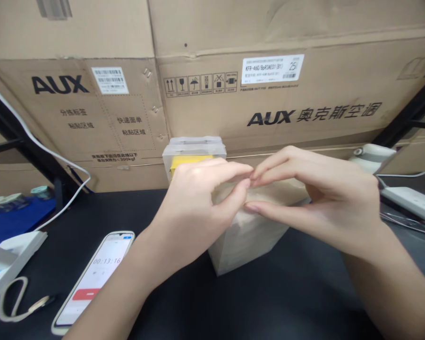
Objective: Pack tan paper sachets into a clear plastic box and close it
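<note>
My left hand [201, 205] and my right hand [326, 196] meet fingertip to fingertip in the middle of the view. The left thumb and forefinger are pinched together. My right fingers are bent against the left fingertips, with the right thumb just below. Anything between the tips is too small or hidden to make out. Right under the hands stands a translucent box [248, 243] filled with pale, whitish material, its top partly covered by my fingers. Behind my left hand is a second clear plastic box [194, 148] with something yellow [191, 160] inside.
Large cardboard cartons [205, 113] form a wall at the back. On the black table [173, 302] a phone [95, 278] showing a timer lies at left, beside a short cable [12, 316] and a white box [7, 264]. A power strip [414, 200] sits at right, near a white device [371, 158].
</note>
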The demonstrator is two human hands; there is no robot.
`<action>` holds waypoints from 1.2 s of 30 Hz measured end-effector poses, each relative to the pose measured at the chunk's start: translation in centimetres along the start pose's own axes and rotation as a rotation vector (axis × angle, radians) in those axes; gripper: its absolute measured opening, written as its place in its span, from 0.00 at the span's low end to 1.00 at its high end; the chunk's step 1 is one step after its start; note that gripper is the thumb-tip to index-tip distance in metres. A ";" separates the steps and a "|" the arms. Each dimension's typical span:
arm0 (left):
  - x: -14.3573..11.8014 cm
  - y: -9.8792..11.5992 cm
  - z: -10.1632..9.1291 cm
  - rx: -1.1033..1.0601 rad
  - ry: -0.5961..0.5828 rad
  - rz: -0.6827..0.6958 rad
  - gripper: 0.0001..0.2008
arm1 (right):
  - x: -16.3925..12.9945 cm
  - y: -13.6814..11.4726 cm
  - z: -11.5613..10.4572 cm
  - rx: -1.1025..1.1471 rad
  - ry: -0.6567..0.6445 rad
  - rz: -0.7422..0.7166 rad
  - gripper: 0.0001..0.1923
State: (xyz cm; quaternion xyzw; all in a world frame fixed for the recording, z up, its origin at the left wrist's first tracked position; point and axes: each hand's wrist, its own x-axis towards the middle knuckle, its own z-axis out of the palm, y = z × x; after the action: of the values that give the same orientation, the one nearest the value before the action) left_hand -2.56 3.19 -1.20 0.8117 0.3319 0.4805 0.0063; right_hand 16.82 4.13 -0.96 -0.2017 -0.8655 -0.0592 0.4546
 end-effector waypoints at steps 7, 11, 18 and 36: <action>0.0 0.1 -0.4 -0.005 -0.036 -0.010 0.08 | -0.2 0.3 -0.1 -0.097 0.022 -0.044 0.13; 0.0 0.1 -0.6 0.014 -0.032 0.004 0.08 | -0.3 0.2 -1.0 -0.058 -0.075 0.068 0.13; -0.1 0.3 -0.5 0.055 -0.040 0.015 0.09 | -0.4 0.2 -1.8 0.007 -0.107 0.114 0.08; -0.3 0.6 -1.1 0.117 -0.053 0.046 0.08 | -0.2 0.5 -1.6 0.032 -0.066 0.074 0.13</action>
State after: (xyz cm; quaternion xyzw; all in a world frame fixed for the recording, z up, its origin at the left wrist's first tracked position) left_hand -3.21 2.24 -0.61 0.8307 0.3403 0.4385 -0.0433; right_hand 18.39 4.06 -0.26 -0.2282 -0.8727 -0.0221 0.4310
